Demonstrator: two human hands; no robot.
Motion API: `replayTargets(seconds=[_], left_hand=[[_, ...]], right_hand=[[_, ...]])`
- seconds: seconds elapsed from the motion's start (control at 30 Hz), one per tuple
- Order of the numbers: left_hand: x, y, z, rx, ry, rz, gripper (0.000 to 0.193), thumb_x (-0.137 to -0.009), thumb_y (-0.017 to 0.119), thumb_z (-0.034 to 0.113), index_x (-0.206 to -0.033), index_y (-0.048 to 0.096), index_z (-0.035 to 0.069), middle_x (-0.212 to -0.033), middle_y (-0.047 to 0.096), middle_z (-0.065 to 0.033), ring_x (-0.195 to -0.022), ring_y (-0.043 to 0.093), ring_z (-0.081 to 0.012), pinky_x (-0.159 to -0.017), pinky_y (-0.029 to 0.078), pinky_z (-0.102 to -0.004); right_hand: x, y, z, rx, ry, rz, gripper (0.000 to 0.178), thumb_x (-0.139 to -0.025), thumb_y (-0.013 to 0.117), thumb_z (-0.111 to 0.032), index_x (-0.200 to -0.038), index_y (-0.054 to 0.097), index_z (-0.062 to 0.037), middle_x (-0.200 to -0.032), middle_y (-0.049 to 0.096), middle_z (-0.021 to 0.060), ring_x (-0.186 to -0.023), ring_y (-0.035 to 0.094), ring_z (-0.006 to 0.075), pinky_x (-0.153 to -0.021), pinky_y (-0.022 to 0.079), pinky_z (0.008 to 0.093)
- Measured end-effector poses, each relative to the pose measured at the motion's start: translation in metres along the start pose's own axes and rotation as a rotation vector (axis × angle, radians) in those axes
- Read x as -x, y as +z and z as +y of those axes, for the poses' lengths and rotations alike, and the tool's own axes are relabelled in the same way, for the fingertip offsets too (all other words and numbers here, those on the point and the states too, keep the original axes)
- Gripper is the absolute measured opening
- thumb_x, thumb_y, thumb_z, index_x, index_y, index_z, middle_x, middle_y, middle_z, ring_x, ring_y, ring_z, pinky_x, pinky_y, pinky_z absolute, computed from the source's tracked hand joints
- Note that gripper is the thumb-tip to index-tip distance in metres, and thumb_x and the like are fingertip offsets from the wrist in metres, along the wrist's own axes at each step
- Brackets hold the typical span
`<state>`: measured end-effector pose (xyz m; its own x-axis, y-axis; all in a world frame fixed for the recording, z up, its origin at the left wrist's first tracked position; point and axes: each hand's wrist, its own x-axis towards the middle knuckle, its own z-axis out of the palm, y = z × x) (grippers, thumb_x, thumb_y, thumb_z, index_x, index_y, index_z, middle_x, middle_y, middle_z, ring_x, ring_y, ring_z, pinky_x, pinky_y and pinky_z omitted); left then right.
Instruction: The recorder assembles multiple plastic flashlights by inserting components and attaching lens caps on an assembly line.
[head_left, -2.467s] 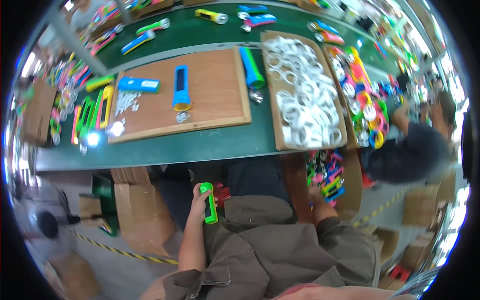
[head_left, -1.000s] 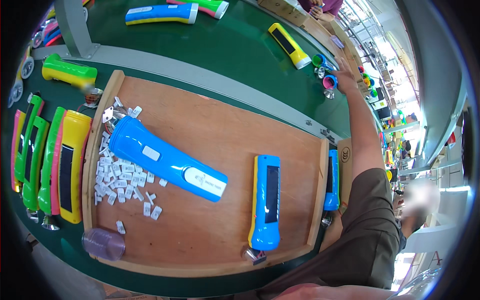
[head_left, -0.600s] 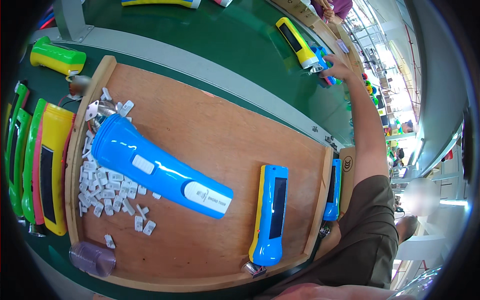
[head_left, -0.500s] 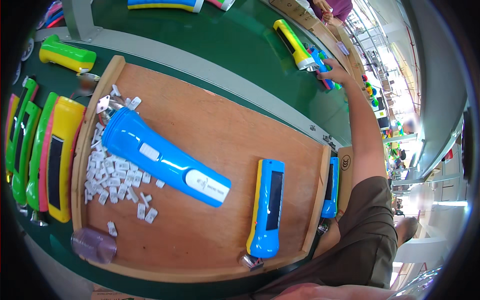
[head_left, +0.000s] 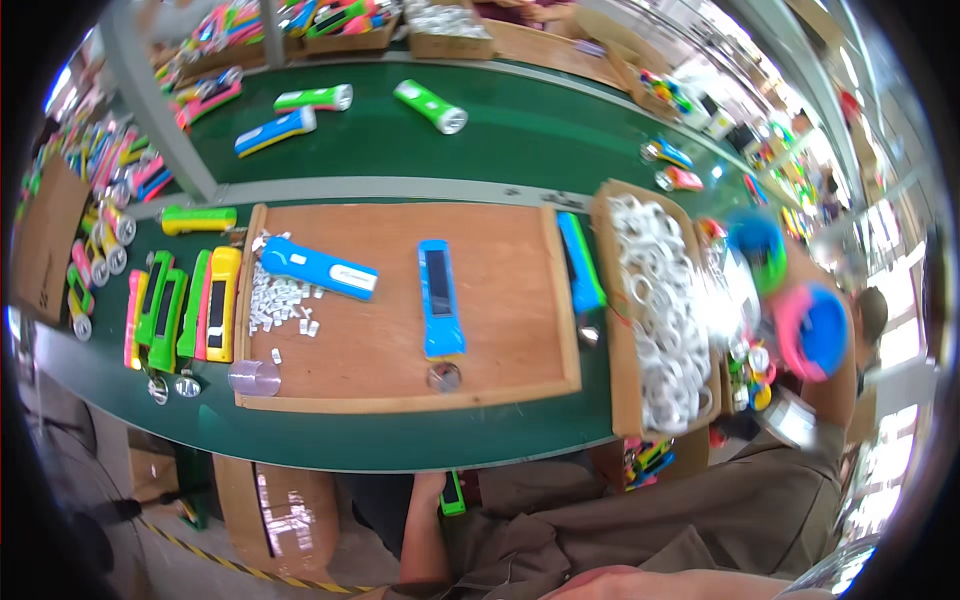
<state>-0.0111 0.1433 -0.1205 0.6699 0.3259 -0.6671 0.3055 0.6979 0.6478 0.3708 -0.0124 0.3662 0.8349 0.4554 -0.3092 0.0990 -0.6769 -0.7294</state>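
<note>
Low at the front, below the table edge, my left hand is closed at a green flashlight with a dark panel; its fingers are mostly hidden. At the right, my right hand, smeared by motion, is up with two flashlight bodies, one blue and green, the other pink and blue. Their round open ends show. On the wooden tray lie a large blue flashlight, a blue flashlight with a dark panel and many small white plastic pieces.
A box of white rings stands right of the tray, beside a blue-green flashlight. Yellow and green flashlights line up on the left, near a clear cup. Beyond a metal rail, more flashlights lie on a green belt.
My view has swung and widened. My right hand has come back from the flashlights on the belt to the right side, with two bodies now there. My left hand has come into view.
</note>
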Motion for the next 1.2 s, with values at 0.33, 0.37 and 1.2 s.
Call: replayTargets(seconds=[0.33, 0.37, 1.2], left_hand=[[0.037, -0.023, -0.038, 0.014, -0.016, 0.033, 0.054, -0.09, 0.063, 0.005, -0.132, 0.032, 0.017, -0.107, 0.057, -0.0133, -0.072, 0.066, -0.0282, -0.051, 0.057, -0.0413], [0.045, -0.024, -0.038, -0.001, 0.002, 0.038, 0.053, -0.09, 0.063, 0.005, -0.131, 0.032, 0.018, -0.106, 0.057, -0.0137, -0.072, 0.066, -0.0286, -0.051, 0.057, -0.0414], [0.053, -0.017, -0.037, -0.096, 0.028, 0.124, 0.05, -0.091, 0.062, 0.008, -0.132, 0.035, 0.02, -0.105, 0.055, -0.011, -0.073, 0.064, -0.0272, -0.054, 0.057, -0.0413]], right_hand=[[0.217, 0.107, 0.461, -0.513, 0.419, -0.172, 0.046, -0.07, 0.084, -0.017, -0.108, 0.064, -0.0042, -0.099, 0.065, 0.0074, -0.094, 0.067, 0.019, -0.082, 0.055, 0.0359], [0.206, 0.13, 0.515, -0.373, 0.433, -0.11, 0.047, -0.071, 0.082, -0.021, -0.11, 0.063, -0.0028, -0.101, 0.066, 0.0094, -0.095, 0.068, 0.0213, -0.083, 0.055, 0.0372], [0.152, 0.023, 0.194, 0.22, -0.764, -0.616, 0.039, -0.084, 0.077, -0.018, -0.119, 0.066, -0.0031, -0.121, 0.067, 0.0126, -0.11, 0.066, 0.0258, -0.093, 0.051, 0.0369]])
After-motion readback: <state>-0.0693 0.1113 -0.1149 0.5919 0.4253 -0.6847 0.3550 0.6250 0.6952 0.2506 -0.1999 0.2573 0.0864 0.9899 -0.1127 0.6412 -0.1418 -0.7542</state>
